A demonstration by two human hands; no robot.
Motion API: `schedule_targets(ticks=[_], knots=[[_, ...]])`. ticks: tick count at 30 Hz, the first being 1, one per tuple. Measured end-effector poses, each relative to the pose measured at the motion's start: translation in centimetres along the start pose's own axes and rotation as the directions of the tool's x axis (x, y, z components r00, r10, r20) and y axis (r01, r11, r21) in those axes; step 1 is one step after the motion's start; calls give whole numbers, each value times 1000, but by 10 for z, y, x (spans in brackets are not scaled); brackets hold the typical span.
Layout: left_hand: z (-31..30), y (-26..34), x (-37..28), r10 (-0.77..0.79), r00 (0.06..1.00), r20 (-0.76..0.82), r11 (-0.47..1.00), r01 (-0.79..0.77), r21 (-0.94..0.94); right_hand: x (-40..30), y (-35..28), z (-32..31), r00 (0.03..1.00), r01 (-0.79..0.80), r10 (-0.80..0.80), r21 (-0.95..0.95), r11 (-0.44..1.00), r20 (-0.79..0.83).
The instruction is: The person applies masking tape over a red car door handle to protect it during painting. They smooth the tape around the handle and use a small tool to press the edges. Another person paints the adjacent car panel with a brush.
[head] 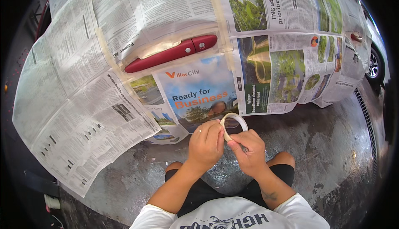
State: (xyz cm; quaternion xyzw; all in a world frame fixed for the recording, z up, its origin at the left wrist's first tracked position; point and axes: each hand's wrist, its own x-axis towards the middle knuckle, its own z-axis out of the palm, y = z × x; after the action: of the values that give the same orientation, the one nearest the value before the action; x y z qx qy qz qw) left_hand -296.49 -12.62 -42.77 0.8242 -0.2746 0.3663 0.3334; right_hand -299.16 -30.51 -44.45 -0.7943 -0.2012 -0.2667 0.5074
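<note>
A roll of masking tape [227, 132] is held up in front of me, its round hole tilted toward my view. My right hand [250, 151] grips the lower right of its rim between thumb and fingers. Curled fingers of my left hand [205, 143] pinch at the roll's left edge; the exact contact is hidden behind them. Beyond the hands, a red car door handle [171, 54] shows through an opening in newspaper sheets [184, 7] that cover the car's side. Strips of masking tape [223, 20] run along the sheet edges and around the handle.
A loose newspaper flap [71, 154] hangs out at the left. Farther right, a second red handle [356, 37] pokes through the paper. A floor drain grate [367, 119] and another vehicle's wheel [374, 62] lie to the right; a white container [52, 201] stands lower left.
</note>
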Motion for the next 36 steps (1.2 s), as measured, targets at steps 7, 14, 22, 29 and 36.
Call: schedule_targets(ticks=[7, 14, 22, 29, 36], knots=[[-8, -9, -19, -324, 820, 472, 788, 510, -344, 5, 11, -4, 999, 35, -36, -246, 969, 1], [-2, 4, -15, -450, 808, 380, 787, 560, -259, 11, 14, -5, 992, 126, -113, -425, 896, 56], [7, 8, -26, -518, 772, 368, 786, 599, -150, 0, 43, 4, 992, 127, -106, -458, 880, 71], [-10, -4, -56, -640, 730, 237, 742, 668, -56, -33, 114, -2, 986, -147, 169, -534, 833, -8], [-64, -22, 75, -513, 858, -30, 842, 496, -214, -116, 118, 47, 835, -347, 465, -377, 859, 293]])
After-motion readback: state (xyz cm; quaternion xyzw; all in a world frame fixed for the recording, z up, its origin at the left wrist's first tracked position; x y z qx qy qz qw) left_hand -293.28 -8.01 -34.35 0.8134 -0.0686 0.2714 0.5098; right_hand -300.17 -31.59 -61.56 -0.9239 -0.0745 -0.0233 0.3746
